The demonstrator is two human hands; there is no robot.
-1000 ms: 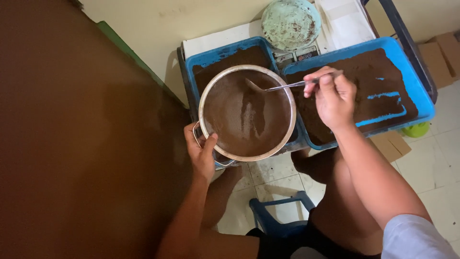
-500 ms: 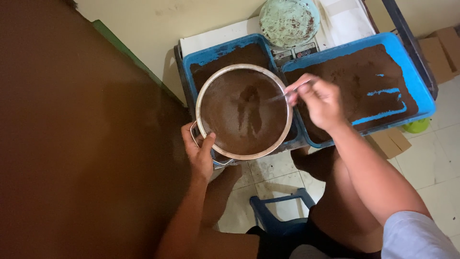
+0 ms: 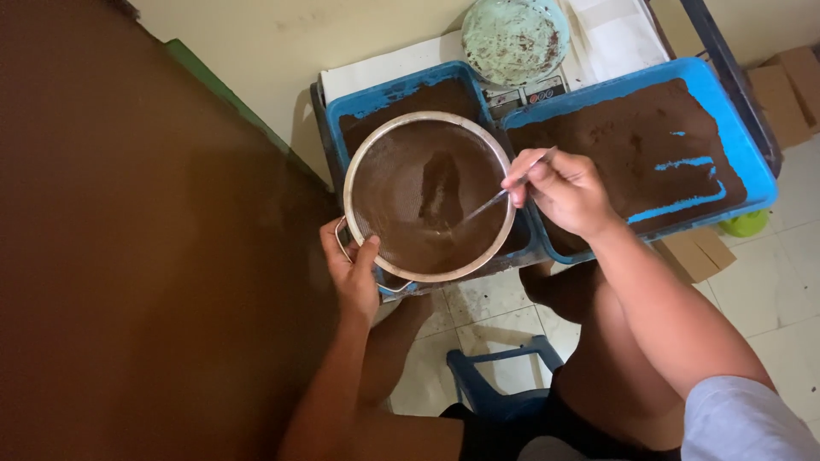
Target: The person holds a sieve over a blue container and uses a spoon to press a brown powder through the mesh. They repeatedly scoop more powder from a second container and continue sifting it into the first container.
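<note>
The left hand (image 3: 354,271) has its grip closed on the handle of a round metal sieve (image 3: 430,195), held over the left blue tray (image 3: 401,94). The right hand (image 3: 559,189) pinches what looks like a thin spoon (image 3: 483,207), its tip in the brown powder (image 3: 442,183) inside the sieve.

Two brown cardboard boxes (image 3: 790,90) sit on the floor at the far right, with another flat box (image 3: 694,253) under the blue tray's near edge. Beneath the green dish, a scale panel (image 3: 523,92) shows small coloured buttons.

White table (image 3: 376,72) – two blue trays (image 3: 726,119)
</note>
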